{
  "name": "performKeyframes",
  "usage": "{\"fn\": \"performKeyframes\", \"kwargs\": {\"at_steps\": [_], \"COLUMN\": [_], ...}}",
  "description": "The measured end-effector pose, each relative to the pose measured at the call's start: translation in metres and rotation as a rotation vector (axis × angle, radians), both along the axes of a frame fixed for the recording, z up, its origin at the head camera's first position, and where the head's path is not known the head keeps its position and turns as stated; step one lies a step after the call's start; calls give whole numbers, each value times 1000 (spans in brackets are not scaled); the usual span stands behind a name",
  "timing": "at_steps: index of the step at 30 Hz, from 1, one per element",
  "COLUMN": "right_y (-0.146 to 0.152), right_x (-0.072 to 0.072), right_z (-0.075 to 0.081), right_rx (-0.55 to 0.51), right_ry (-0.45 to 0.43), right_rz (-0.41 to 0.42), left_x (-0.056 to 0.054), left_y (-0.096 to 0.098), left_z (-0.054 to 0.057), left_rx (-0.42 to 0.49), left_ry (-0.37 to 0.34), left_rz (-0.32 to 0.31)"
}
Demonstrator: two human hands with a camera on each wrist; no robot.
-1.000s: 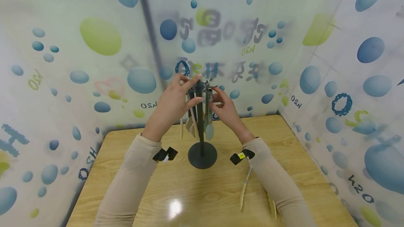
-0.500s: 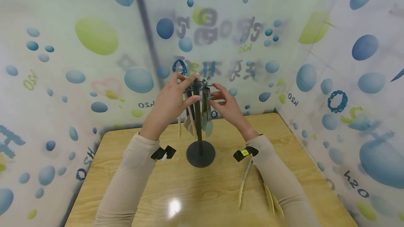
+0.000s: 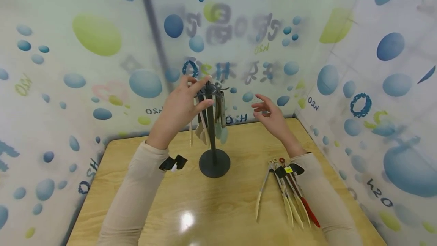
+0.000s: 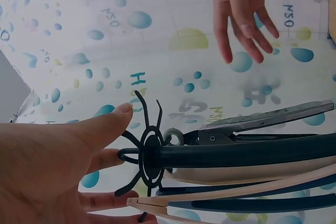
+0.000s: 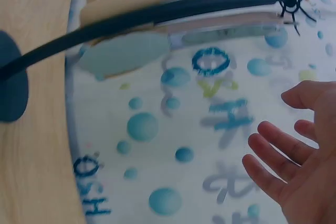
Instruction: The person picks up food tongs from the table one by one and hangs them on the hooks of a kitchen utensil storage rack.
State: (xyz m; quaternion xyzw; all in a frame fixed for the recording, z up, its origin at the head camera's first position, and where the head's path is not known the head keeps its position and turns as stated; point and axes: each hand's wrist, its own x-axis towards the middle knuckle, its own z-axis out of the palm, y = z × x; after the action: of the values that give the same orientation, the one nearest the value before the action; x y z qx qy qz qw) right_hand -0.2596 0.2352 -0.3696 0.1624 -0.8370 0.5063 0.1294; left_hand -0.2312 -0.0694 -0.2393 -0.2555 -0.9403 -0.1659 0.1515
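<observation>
A dark utensil stand (image 3: 214, 164) with a round base and a crown of curved hooks stands upright on the table. My left hand (image 3: 178, 103) holds the stand's top, its thumb and fingers about the hooks (image 4: 152, 156) in the left wrist view. Several utensils hang there, among them tongs with a metal handle and pale green heads (image 3: 223, 134), and beige ones (image 5: 113, 3). My right hand (image 3: 272, 119) is in the air to the right of the stand, fingers loosely spread and holding nothing. Both wrist views show it apart from the utensils.
On the wooden table (image 3: 191, 193), several more tongs (image 3: 288, 200) lie at the right, beige-tipped ones and a red-tipped pair (image 3: 310, 213), partly under the right forearm. Patterned fabric walls (image 3: 136, 48) close in the back and both sides.
My right hand has let go of the hanging tongs and moved away to the right, uncovering more of the tongs on the table. The left hand stays at the stand's top.
</observation>
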Motion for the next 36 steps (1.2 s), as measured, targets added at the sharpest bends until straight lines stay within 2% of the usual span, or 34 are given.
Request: {"fn": "performKeyframes", "kwargs": {"at_steps": [7, 12, 17, 23, 31, 36], "right_y": [53, 84, 104, 116, 120, 126], "right_x": [20, 40, 60, 79, 105, 112], "right_z": [-42, -74, -110, -151, -176, -189], "right_rx": [74, 119, 197, 261, 273, 318], "right_ry": [-61, -146, -237, -288, -414, -417], "right_rz": [-94, -154, -207, -236, -273, -280], "left_x": [0, 1, 1, 1, -1, -1], "left_y": [0, 0, 0, 0, -1, -1], "left_z": [5, 6, 6, 5, 5, 7], "left_rx": [10, 3, -9, -15, -51, -57], "left_ry": [-7, -18, -37, -75, -95, -107], "left_rz": [8, 21, 33, 43, 26, 27]}}
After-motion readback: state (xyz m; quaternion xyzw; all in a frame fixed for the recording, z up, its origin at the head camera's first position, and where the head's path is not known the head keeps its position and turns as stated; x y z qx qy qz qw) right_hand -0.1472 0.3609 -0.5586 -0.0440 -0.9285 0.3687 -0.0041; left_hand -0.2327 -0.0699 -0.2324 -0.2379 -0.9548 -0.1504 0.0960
